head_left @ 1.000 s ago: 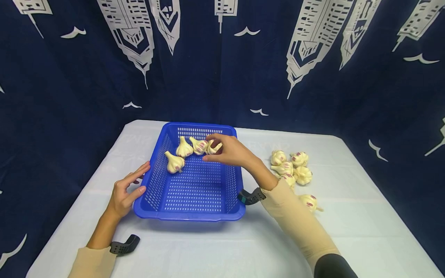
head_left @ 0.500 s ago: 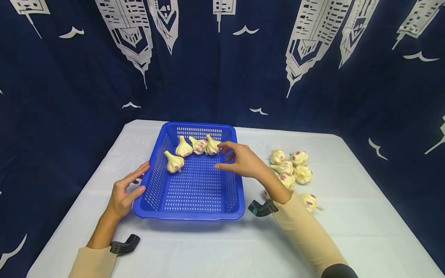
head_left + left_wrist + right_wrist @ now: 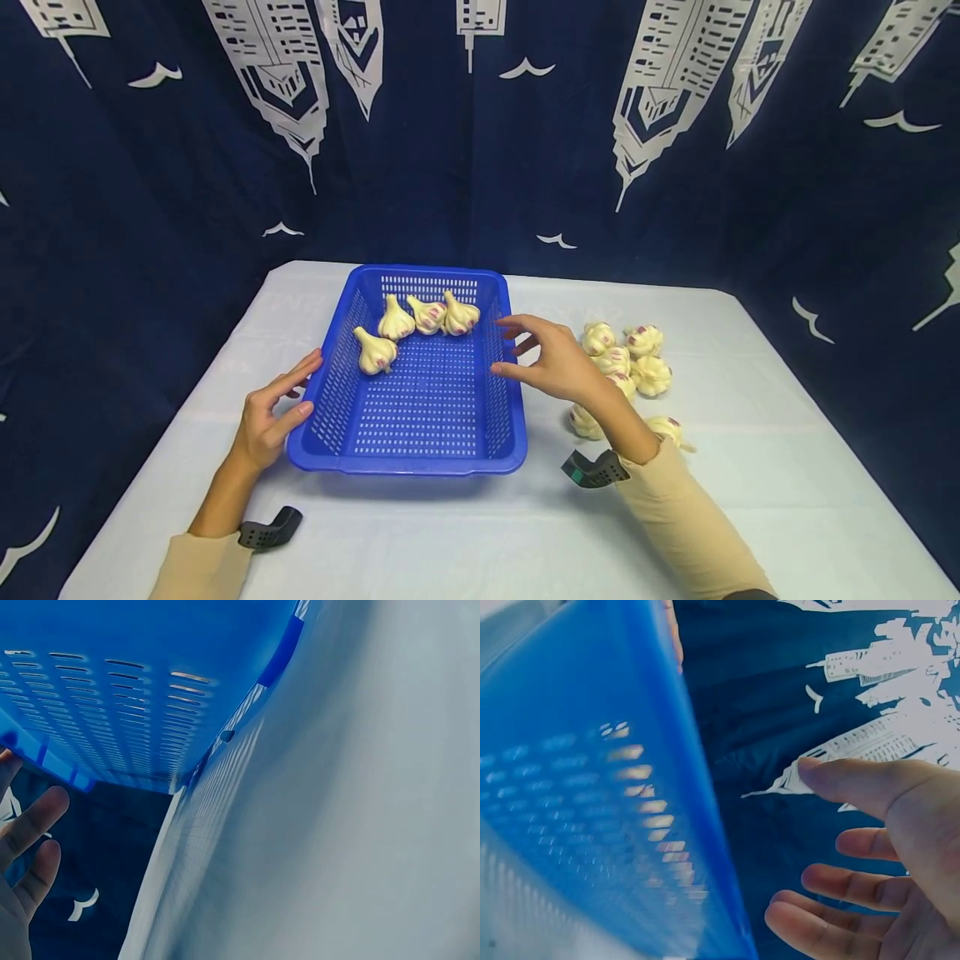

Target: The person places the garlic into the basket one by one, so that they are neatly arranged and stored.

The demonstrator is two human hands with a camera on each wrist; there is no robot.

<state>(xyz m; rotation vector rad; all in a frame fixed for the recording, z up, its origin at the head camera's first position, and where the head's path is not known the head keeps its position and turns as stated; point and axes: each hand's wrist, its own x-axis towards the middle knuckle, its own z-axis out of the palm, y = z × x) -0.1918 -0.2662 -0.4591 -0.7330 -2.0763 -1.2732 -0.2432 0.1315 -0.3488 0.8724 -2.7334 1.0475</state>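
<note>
A blue perforated plastic basket [image 3: 420, 465] stands on the white-covered table. Inside it, toward the back left, lie several garlic bulbs [image 3: 375, 352] with pink-streaked skins. My left hand [image 3: 262, 417] rests at the basket's left rim, thumb and fingertips against it; the left wrist view shows its fingers [image 3: 41, 817] beside the basket wall. Over the right rim hovers my right hand [image 3: 555, 358], thumb and fingers spread apart with nothing between them. The right wrist view shows that hand [image 3: 900, 855] beside the basket's outer wall [image 3: 592, 772].
On the table to the right is a pile of several more garlic bulbs [image 3: 651, 377], partly hidden behind my right hand and forearm. One bulb [image 3: 666, 430] lies a little nearer. A dark blue curtain [image 3: 480, 167] with white building prints hangs behind the table [image 3: 750, 467].
My right hand has let go of a garlic bulb at the back of the basket and moved right and nearer, over the right rim. The left hand has stayed in place.
</note>
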